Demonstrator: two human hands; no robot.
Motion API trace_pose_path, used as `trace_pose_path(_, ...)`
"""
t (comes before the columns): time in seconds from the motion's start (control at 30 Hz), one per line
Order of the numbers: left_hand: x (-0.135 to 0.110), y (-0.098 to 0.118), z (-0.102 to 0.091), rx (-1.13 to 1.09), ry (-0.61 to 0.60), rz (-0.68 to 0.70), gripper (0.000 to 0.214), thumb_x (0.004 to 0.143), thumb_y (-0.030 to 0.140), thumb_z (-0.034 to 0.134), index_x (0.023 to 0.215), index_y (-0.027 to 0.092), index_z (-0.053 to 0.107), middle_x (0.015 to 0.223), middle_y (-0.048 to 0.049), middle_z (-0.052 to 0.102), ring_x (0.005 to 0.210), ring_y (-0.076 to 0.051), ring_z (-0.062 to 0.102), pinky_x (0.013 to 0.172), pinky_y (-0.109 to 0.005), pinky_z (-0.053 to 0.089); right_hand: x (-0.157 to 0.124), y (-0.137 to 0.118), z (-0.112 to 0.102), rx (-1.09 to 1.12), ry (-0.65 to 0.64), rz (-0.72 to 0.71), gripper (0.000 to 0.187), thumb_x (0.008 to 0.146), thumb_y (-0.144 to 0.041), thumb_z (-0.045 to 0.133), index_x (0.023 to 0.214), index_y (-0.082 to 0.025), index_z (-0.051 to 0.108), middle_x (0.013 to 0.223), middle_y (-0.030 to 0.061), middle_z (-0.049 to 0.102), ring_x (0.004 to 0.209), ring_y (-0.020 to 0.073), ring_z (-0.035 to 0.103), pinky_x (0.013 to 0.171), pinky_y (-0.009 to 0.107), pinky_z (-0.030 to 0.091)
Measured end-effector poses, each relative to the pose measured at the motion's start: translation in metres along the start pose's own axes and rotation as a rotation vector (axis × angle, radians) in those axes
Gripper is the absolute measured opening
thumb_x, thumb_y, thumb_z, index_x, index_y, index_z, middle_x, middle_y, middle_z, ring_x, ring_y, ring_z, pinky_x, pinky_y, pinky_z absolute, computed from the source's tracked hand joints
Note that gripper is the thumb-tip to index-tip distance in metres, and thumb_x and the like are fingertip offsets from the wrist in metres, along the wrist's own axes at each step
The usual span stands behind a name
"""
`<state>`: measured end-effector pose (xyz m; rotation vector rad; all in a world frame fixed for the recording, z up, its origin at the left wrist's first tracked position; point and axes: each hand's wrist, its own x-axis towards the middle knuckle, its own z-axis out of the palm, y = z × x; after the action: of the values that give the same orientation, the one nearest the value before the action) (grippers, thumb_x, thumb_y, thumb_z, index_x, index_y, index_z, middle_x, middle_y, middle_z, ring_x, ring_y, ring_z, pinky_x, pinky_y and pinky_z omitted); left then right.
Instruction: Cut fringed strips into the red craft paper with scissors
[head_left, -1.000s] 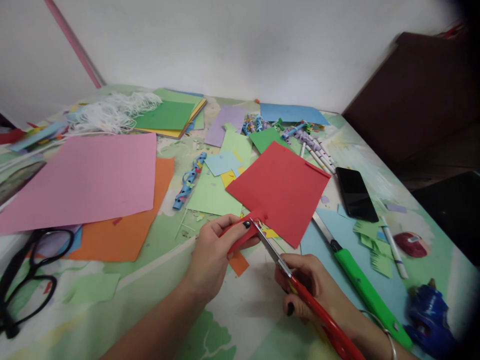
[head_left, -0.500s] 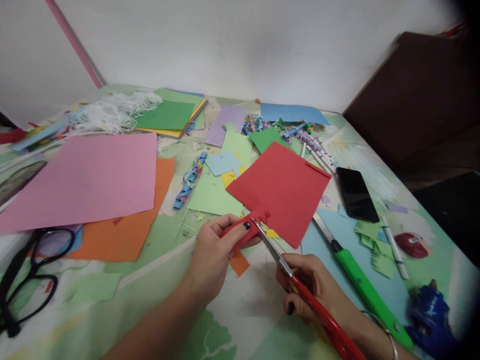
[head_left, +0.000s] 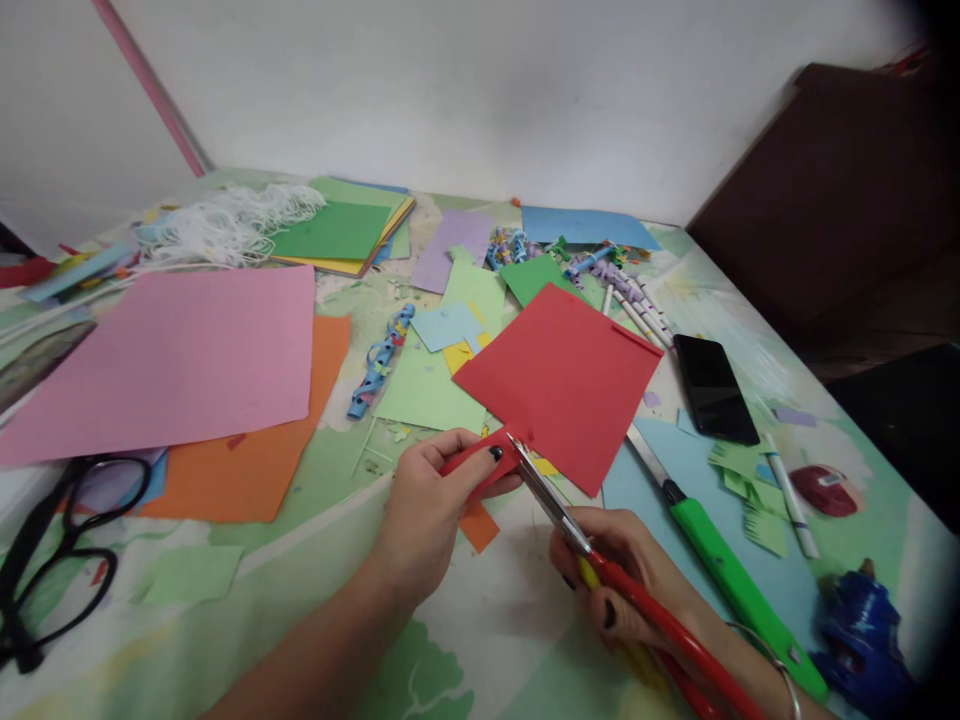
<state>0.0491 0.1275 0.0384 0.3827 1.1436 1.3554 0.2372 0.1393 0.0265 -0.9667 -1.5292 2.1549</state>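
A small folded strip of red paper [head_left: 480,468] is pinched between the thumb and fingers of my left hand [head_left: 431,510]. My right hand [head_left: 626,575] grips a pair of scissors [head_left: 551,492] with red and yellow handles. Their blade tips meet the right end of the strip, near my left thumb. Just beyond lies a large red sheet [head_left: 566,375], with a narrow folded piece on its right corner. Below my left fingers, an orange scrap [head_left: 478,527] rests on the table.
To the right are a green-handled cutter knife [head_left: 739,580], a black phone [head_left: 715,388], a marker [head_left: 791,495] and a blue tool [head_left: 859,635]. Pink paper [head_left: 180,360], orange paper [head_left: 247,465] and black glasses [head_left: 67,550] lie left. White string [head_left: 232,225] sits behind, near stacked coloured sheets [head_left: 337,230].
My right hand has shifted the scissors slightly, and the handles sit a little further apart with more yellow showing. The left hand and red strip stay almost where they were.
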Motion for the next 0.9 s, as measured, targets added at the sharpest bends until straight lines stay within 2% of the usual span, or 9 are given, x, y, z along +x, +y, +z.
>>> trace_pose_path(0.27,-0.0007,-0.0004,-0.0014,0.028,0.015,0.006,0.015,0.07,0.021,0.072,0.064,0.013,0.06,0.07,-0.002,0.068,0.07,-0.015,0.067,0.077,-0.03,0.057,0.0009,-0.0035,0.0015,0.009,-0.002,-0.003,0.052,0.062,-0.061,0.073,0.067,-0.018,0.044,0.057,-0.0056,0.038,0.042,0.0051,0.031,0.036,0.018,0.027)
trace_pose_path(0.67,0.0001,-0.0002,-0.0006,0.022,0.018,0.009,0.016,0.069,0.022,0.073,0.062,0.013,0.061,0.068,-0.0021,0.067,0.069,-0.014,0.066,0.075,-0.027,0.056,0.002,-0.0043,0.003,-0.049,0.036,0.004,0.056,0.06,-0.065,0.073,0.064,-0.018,0.043,0.054,-0.0071,0.033,0.046,0.007,0.028,0.039,0.02,0.02)
trace_pose_path(0.9,-0.0002,0.0001,-0.0013,0.025,0.012,0.006,0.014,0.071,0.02,0.071,0.063,0.013,0.062,0.068,-0.002,0.068,0.07,-0.013,0.067,0.071,-0.021,0.055,0.0006,-0.0044,0.003,-0.088,0.039,0.027,0.054,0.064,-0.064,0.071,0.066,-0.018,0.043,0.058,-0.0058,0.036,0.045,0.0065,0.03,0.038,0.02,0.022)
